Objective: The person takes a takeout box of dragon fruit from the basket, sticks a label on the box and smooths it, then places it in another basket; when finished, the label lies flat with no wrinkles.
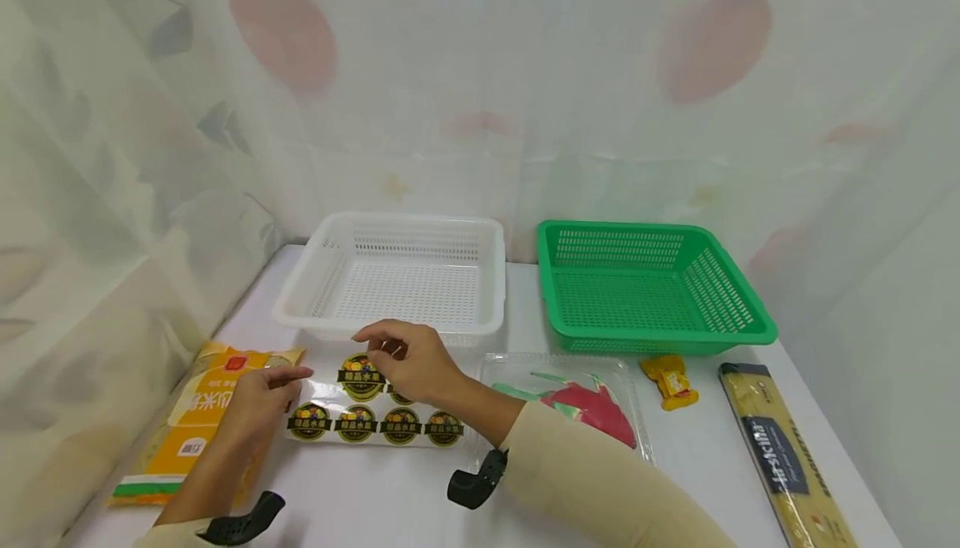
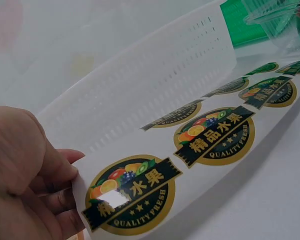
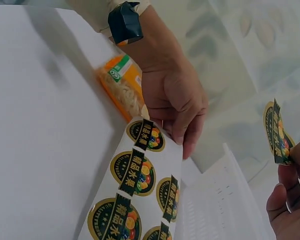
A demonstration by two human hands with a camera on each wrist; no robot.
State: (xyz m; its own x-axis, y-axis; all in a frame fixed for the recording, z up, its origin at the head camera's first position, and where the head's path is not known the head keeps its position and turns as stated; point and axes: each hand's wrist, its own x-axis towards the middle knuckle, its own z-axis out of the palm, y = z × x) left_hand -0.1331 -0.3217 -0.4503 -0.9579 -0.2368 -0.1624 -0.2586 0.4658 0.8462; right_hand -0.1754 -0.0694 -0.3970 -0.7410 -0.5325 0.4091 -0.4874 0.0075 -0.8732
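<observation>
My left hand (image 1: 258, 394) pinches the left end of a white sheet of round fruit stickers (image 1: 400, 425), thumb and fingers at its edge. The sheet is lifted off the table at that end and bends in the left wrist view. Over the sheet, my right hand (image 1: 416, 360) pinches a single sticker (image 3: 278, 135) between thumb and fingers. That sticker is off the sheet and slightly curled, black and gold with printed fruit. In the head view it overlaps the sheet's upper row, part of which my right hand hides.
Behind the sheet stands a white basket (image 1: 491, 314), with a green basket (image 1: 558, 314) to its right. A clear box (image 1: 626, 369) holds a dragon fruit (image 1: 596, 410). Noodle packs lie far left (image 1: 202, 398) and far right (image 1: 780, 448); a small yellow packet (image 1: 670, 381) sits between box and right pack.
</observation>
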